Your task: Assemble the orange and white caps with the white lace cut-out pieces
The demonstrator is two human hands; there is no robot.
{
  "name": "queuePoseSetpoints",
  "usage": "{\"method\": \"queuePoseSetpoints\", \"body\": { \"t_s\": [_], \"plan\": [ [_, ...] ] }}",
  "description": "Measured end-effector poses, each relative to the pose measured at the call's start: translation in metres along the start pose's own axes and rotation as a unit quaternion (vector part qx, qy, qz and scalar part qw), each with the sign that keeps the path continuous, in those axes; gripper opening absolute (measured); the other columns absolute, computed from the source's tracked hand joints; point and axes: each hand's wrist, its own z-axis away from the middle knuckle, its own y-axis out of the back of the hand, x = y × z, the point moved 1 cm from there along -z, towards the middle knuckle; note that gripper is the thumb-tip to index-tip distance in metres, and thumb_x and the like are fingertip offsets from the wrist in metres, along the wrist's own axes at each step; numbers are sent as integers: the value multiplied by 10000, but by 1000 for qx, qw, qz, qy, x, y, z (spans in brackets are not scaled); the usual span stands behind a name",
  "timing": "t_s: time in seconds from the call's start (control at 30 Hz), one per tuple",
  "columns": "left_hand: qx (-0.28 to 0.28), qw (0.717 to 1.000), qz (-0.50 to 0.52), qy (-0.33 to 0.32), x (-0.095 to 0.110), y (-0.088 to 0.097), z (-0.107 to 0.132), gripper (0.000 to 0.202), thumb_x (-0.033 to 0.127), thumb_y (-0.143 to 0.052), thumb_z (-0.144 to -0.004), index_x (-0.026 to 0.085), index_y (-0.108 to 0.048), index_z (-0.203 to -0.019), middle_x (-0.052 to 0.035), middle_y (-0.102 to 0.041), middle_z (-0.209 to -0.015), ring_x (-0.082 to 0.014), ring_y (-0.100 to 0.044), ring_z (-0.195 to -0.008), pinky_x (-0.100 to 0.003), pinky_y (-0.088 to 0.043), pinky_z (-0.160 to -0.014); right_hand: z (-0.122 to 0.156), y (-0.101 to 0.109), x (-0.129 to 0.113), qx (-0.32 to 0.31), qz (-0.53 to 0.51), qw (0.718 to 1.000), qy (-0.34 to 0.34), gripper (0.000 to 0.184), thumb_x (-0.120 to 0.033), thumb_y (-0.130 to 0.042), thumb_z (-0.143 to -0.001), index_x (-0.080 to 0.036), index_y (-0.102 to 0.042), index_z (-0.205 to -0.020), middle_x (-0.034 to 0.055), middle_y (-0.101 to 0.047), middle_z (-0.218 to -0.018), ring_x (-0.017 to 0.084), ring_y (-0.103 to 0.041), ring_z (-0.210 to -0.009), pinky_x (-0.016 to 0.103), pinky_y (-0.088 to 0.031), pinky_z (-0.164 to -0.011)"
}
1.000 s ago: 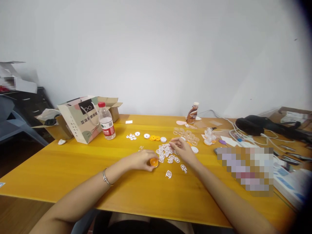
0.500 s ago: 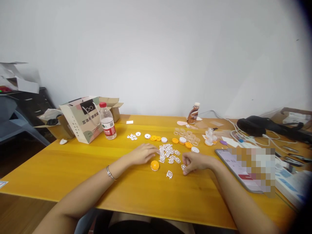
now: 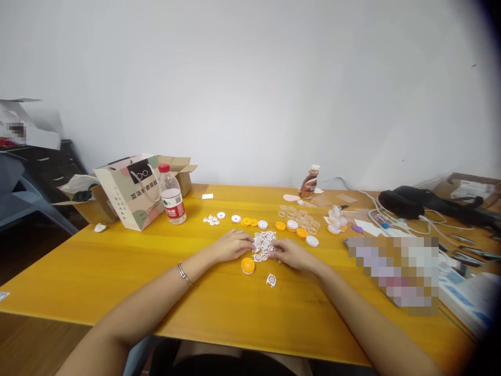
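A pile of white spoked, wheel-shaped plastic pieces lies between my hands. My left hand rests at its left edge, fingers stretched out and fingertips touching the pieces. At the right edge, my right hand has its fingers and thumb closed on a white piece, partly hidden by the fingertips. Closer to me, one separate spoked piece lies flat. An orange cup-like part with a white base stands just in front of the left hand.
White and orange discs form a row behind the pile, with clear rings farther right. A water bottle and paper bag stand left. A brown drink bottle is at the back; a blurred-out phone lies right.
My right hand has moved left and away from me with its white piece, up against the pile. Loose pieces on the right are now gathered closer together. My left hand has barely moved.
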Motion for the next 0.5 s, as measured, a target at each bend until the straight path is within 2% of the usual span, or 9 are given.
{"method": "queuePoseSetpoints", "body": {
  "t_s": [0.13,0.3,0.5],
  "plan": [
    [18,1000,-6,8,-3,-2,0,195,274,-436,-846,215,-611,-911,-44,-596,-924,-145,-542,-875,-261,-375,-785,-2,-1,3,0,-50,998,25,278,-450,-527,-717,-182,-561,-654,-22,-539,-535,117,-474,-491,229,-374,-478],
    [15,1000,-14,6,0,2,1,199,286,-419,-854,203,-599,-869,-39,-590,-885,-140,-539,-841,-258,-379,-774,-5,0,6,25,-69,997,38,289,-455,-569,-684,-168,-573,-647,-41,-531,-535,103,-460,-505,216,-366,-496],
    [7,1000,20,-4,2,2,2,203,250,-379,-871,179,-555,-945,-59,-583,-997,-141,-530,-919,-246,-379,-804,-5,-8,2,27,-171,985,14,258,-409,-570,-694,-158,-618,-731,4,-622,-626,139,-564,-602,272,-442,-619]
  ]
}}
